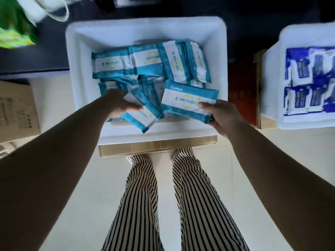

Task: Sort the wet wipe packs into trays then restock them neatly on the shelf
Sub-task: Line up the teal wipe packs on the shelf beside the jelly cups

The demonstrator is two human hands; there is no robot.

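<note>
Over the white tray (72, 51), each hand's fingers grasp a teal-and-white wipe pack: left hand (117, 105), right hand (220, 115).

Pale glossy floor (90, 178) tiles catch soft daylight underfoot. A brown cardboard box (16, 109) stands at the left, a dark shelf (50, 51) runs along the far side, and green packaging (14, 29) blurs in the corner.

A flat cardboard box (157, 146) is seen on the pale floor (244, 160). Another cardboard box (16, 109) is placed at the left, a red carton (242, 95) at the right. Green packaging (14, 28) is blurred at top left. Striped trousers (195, 205) are worn.
</note>
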